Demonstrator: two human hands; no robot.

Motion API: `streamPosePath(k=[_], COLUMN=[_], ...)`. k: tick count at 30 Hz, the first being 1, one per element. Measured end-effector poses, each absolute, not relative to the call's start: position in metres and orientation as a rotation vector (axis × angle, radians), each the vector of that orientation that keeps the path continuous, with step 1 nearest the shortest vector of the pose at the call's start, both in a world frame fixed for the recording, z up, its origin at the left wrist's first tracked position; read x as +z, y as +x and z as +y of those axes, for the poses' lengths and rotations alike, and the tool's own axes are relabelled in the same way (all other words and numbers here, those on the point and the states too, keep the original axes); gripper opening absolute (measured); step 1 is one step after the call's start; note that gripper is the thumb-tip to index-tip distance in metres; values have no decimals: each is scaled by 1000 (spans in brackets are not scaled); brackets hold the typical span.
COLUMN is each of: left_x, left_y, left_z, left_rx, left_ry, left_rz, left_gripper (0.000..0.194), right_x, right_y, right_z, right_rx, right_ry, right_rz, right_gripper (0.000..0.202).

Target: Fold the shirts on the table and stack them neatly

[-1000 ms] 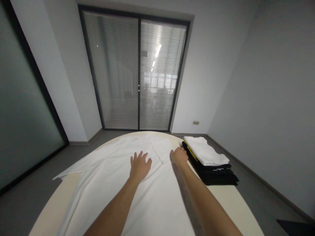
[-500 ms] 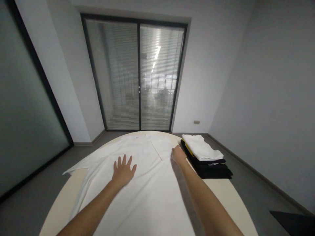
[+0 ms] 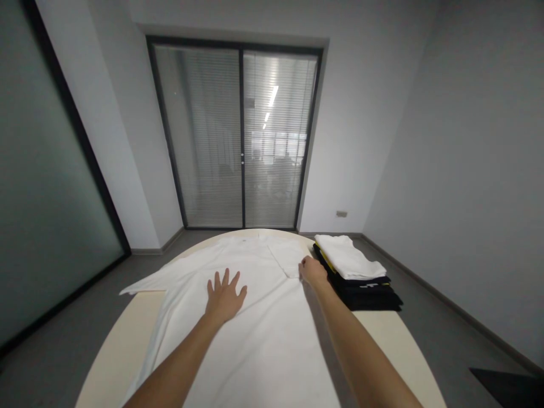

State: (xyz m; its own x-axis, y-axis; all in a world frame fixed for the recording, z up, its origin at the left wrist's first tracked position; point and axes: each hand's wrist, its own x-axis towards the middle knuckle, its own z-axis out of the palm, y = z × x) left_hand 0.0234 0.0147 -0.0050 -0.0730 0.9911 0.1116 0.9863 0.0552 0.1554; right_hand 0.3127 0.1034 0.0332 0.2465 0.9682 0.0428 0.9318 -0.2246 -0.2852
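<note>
A white T-shirt (image 3: 259, 340) lies spread over the round table, its collar at the far edge and one sleeve sticking out to the left. Flat on its middle rests my left hand (image 3: 225, 297), fingers spread. My right hand (image 3: 313, 268) is closed at the shirt's right edge, pinching the cloth by the sleeve, which is folded in over the body. The pinched bit itself is mostly hidden by the fingers.
A stack of folded clothes (image 3: 355, 260), white on top with black and yellow below, sits on the table (image 3: 382, 345) just right of my right hand. Beyond the table stand a wall and a glass door with blinds (image 3: 204, 141). Something black (image 3: 505, 385) shows at lower right.
My left hand has shifted slightly right along with the shirt. My right hand has moved a little right and down, still gripping the shirt edge. The view has tilted slightly.
</note>
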Motion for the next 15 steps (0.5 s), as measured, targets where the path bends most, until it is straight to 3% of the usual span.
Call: streamPosePath(k=[9,15], left_x=[-9,-11], left_y=[25,27], left_z=[18,19], left_rx=[315,333], left_ry=[2151,2165], left_rz=[2250,2253], left_gripper=[69,69], right_x=[46,73], right_y=[312,280], right_z=[109,96], right_rx=[238,115], right_ry=[-2182,-2135], right_rz=[-1847,-1899], right_gripper=[53,50])
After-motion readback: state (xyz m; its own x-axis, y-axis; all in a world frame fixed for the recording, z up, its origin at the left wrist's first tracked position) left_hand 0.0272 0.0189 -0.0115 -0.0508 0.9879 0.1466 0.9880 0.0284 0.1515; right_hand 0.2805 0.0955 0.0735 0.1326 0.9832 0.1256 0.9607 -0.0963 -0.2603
